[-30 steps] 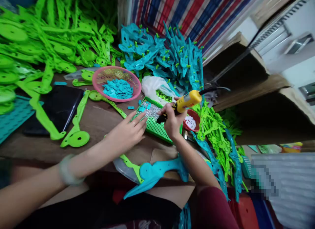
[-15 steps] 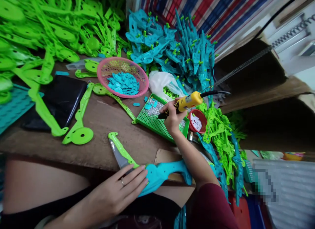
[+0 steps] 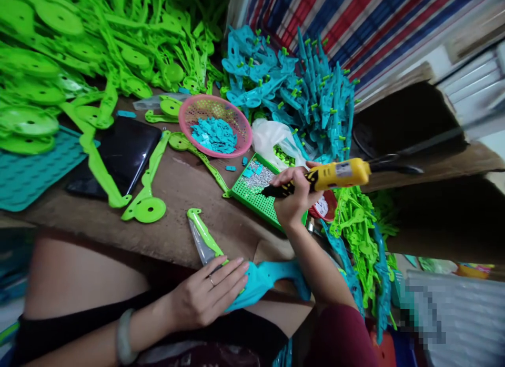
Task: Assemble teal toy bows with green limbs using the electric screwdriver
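Note:
My left hand lies over a blue plastic handle at the table's front edge, fingers pressed on it and thumb hidden. From under those fingers a light-green plastic arm with a grey blade slants up and left. My right hand is wrapped round a yellow and black electric screwdriver. Its dark tip points left, over a green perforated tray of small silvery screws, where a few blue pieces also lie. Whether the tip touches anything I cannot tell.
Behind the tray stand a pink basket of blue pieces and a white plastic bag. Green parts pile up at left, blue parts at the back. A small red basket and cardboard boxes are at right.
My right hand and the screwdriver have shifted right and slightly down in view; the screwdriver looks more level. The table's things appear moved right as the view turns. My left hand keeps its place on the handle.

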Demonstrator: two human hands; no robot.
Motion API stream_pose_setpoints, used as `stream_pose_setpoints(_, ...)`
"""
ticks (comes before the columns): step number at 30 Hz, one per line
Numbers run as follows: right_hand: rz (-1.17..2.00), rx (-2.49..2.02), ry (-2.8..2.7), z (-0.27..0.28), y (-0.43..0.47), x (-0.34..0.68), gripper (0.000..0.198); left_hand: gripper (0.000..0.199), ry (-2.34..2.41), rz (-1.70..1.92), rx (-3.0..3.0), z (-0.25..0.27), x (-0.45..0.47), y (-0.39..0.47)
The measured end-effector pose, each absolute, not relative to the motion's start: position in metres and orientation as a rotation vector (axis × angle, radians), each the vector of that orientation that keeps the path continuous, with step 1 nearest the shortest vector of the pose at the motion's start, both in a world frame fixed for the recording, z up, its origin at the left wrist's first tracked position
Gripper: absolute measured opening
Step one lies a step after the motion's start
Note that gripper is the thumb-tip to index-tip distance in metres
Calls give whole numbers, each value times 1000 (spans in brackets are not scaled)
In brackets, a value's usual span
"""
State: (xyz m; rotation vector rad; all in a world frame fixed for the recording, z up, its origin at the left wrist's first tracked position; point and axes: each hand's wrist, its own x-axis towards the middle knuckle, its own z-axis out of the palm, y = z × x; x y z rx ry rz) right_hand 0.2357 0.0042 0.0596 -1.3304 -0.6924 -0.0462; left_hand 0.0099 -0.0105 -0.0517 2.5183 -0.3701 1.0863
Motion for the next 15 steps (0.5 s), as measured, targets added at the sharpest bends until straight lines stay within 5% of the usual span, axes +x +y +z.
stream_pose_setpoints(7,420,-1142,-929,43,38,155,34,33,-355,1176,2516,-48,16,-5)
stream_pose_setpoints(15,547,-1204,-897,29,57,147,37,30,-335,1249,2495,-52,20,-4)
